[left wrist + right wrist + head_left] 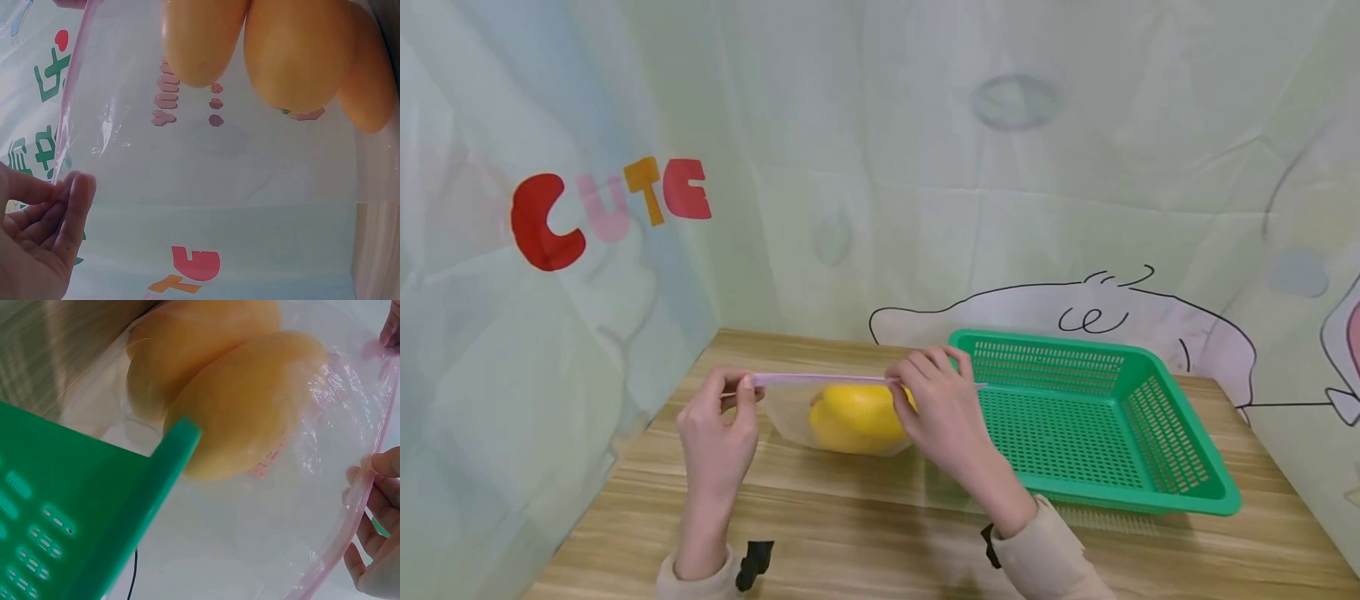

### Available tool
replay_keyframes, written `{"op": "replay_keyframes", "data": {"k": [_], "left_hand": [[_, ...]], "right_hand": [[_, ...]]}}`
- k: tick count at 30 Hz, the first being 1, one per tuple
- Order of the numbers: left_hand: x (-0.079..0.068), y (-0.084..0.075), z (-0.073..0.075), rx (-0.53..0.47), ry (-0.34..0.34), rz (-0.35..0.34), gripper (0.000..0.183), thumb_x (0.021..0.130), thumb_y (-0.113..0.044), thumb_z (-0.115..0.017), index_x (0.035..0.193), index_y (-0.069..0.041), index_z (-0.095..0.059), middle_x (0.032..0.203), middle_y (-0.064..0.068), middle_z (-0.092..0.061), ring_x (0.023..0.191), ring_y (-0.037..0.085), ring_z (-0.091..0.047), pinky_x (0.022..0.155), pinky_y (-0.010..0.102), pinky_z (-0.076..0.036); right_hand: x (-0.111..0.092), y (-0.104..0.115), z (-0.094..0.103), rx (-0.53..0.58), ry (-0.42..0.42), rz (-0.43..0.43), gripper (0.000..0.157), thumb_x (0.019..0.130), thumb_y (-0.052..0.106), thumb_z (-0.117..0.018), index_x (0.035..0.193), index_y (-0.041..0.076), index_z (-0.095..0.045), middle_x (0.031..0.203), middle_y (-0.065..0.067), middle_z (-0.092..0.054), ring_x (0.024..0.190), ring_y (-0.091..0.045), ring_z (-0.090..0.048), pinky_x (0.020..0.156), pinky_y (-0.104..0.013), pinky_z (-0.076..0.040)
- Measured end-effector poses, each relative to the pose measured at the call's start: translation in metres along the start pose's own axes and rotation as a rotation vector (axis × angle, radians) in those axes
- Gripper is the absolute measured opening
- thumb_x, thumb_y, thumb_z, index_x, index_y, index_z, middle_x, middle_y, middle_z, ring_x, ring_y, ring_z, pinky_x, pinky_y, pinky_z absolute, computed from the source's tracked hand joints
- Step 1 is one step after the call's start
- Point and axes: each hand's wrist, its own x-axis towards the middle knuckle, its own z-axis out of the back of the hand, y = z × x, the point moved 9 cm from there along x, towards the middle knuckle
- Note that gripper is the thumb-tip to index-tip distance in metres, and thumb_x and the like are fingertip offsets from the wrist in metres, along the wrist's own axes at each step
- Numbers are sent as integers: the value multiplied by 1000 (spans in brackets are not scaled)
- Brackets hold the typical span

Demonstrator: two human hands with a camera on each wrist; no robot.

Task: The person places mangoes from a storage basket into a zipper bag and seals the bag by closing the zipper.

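Note:
A clear zip bag [790, 421] with a pink zip edge [820, 379] hangs above the wooden table. Inside it are yellow oval fruits [853, 417] that look like mangoes; the left wrist view shows three of these fruits [300, 50] bunched together. My left hand [718, 425] pinches the left end of the zip edge between thumb and fingers. Further right along the same edge, my right hand [943, 408] pinches the strip, and a short end of it sticks out beyond the fingers. In the right wrist view, red print shows on the bag [300, 506].
A green plastic basket [1180, 500] with perforated sides stands on the wooden table [647, 500], right of the bag. Its rim comes close to my right hand. Printed cloth walls [850, 167] enclose the table at the back, left and right.

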Motion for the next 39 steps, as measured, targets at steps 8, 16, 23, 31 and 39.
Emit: {"op": "replay_keyframes", "data": {"k": [8,16,23,31,39], "left_hand": [[-1,-1,2,3,-4,-5,5,87,7,-59,84,8,-63,73,18,-69,71,-16,-54,71,-1,-45],[-2,-1,1,1,1,3,6,88,7,-59,84,8,-63,73,17,-69,72,-19,-52,71,-1,-45],[-3,1,2,1,1,12,6,88,6,-58,84,8,-63,73,17,-69,73,-21,-50,71,-2,-44],[-3,0,0,8,1,-6,5,87,7,-59,84,8,-63,73,17,-68,73,-20,-50,71,-2,-44],[-2,0,0,2,-3,-5,6,87,7,-59,83,8,-63,73,18,-68,72,-18,-52,71,-1,-45]], "right_hand": [[-5,-5,1,3,4,14,6,85,13,-69,89,17,-67,84,7,-67,88,-17,-56,96,-43,-38],[-10,-9,3,11,-10,22,8,84,12,-70,89,17,-67,84,6,-67,88,-18,-58,95,-43,-39],[-14,-14,5,20,-15,11,7,85,11,-69,90,16,-67,84,5,-66,86,-18,-57,96,-43,-39],[-18,-17,6,14,-25,9,8,84,11,-70,89,16,-67,83,6,-66,82,-17,-55,94,-42,-39],[-22,-23,8,9,-23,-11,10,83,11,-72,90,16,-67,83,5,-67,83,-18,-55,95,-44,-39]]}}
